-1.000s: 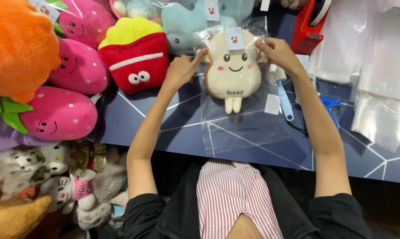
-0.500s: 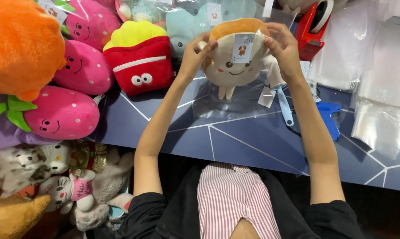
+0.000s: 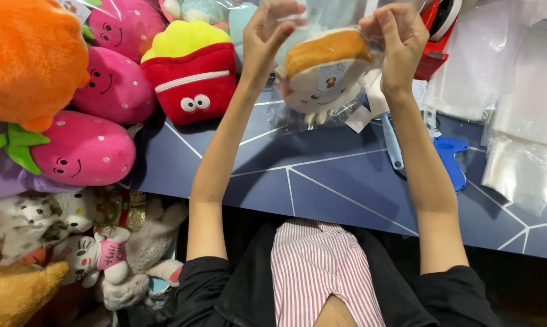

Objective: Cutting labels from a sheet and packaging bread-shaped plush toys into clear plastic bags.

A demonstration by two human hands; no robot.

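Since a second ago I've lifted the bagged bread plush (image 3: 325, 72) off the surface (image 3: 322, 181) toward twelve o'clock, left hand (image 3: 267, 30) and right hand (image 3: 394, 36) pinching the clear bag's top; slick film could slip.

Bread plush (image 3: 325, 69) in clear bag (image 3: 322, 115), raised above the blue tabletop (image 3: 322, 181); left hand (image 3: 270, 30) and right hand (image 3: 394, 39) pinch the bag's top corners. Fries plush (image 3: 192, 72) stands just left. Pink strawberry plushes (image 3: 82, 148) and orange plush (image 3: 28, 57) crowd the left edge. Blue tagging gun (image 3: 449, 160), red tape dispenser (image 3: 440, 30) and stacked clear bags (image 3: 516, 121) lie right.
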